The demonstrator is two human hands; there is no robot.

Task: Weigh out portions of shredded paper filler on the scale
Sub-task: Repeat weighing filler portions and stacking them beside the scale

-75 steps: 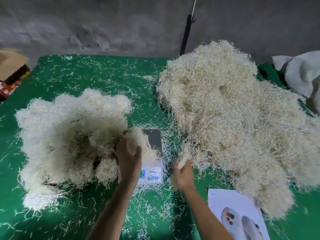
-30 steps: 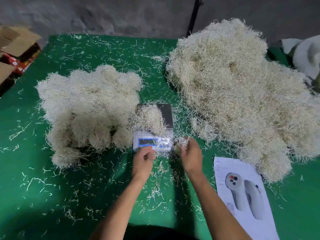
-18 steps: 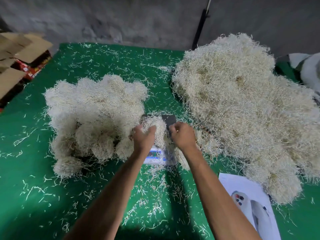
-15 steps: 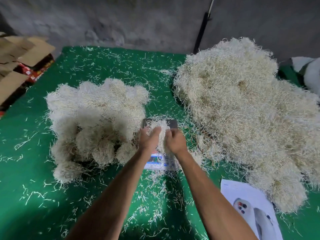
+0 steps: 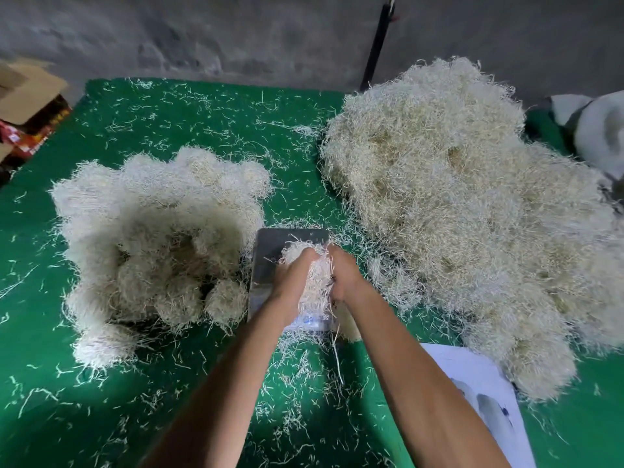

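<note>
A small digital scale (image 5: 270,251) with a dark steel platform sits in the middle of the green table. Over it, my left hand (image 5: 290,278) and my right hand (image 5: 344,275) grip one clump of pale shredded paper (image 5: 315,282) between them, fingers curled into it. The clump hides most of the scale's display. A big loose heap of shredded paper (image 5: 466,211) lies to the right. To the left is a cluster of rounded paper portions (image 5: 158,238).
Loose paper strands litter the green table cover (image 5: 202,123). A printed sheet (image 5: 483,393) lies at the front right. Cardboard boxes (image 5: 30,99) stand off the far left corner, a white bundle (image 5: 601,130) at the far right, and a dark pole (image 5: 378,45) against the grey wall.
Both hands have closed in on the clump over the scale and squeezed it into a narrower, tighter wad. A second ago they were in front of the scale.
</note>
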